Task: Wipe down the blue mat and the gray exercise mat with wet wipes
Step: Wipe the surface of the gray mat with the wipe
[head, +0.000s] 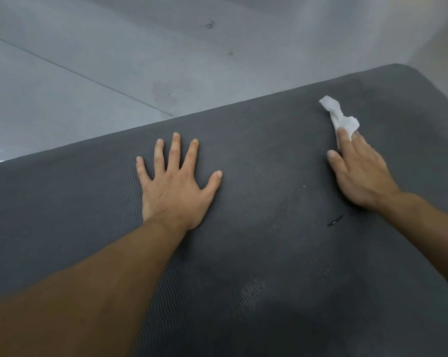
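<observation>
Head view: a dark gray exercise mat with a fine wavy ribbed texture point(269, 155) fills the lower part of the frame. It lies on a smooth pale gray floor point(76, 42), and its far edge runs at a slant from lower left to upper right, ending in a rounded corner at the upper right. The person's left hand point(176, 186) lies palm down on the mat near that far edge, with the fingers straight and spread wide, the thumb out to the right and the forearm reaching back toward the lower left. The right hand point(359, 173), slightly blurred, rests further right, near the rounded corner. Its fingers point(342, 135) lie fairly straight over the near end of a crumpled white wet wipe point(338, 114) and press it onto the mat, with the thumb set apart to the left. The rest of the wipe sticks out beyond the fingertips toward the far edge. A small dark streak point(335, 220) marks the mat just below the right wrist. A few lighter, shiny patches point(253, 289) show on the ribbing nearer the camera. On the floor beyond, a thin straight seam point(84, 73) crosses diagonally, and there are some faint dark smudges point(208, 25) further back.
</observation>
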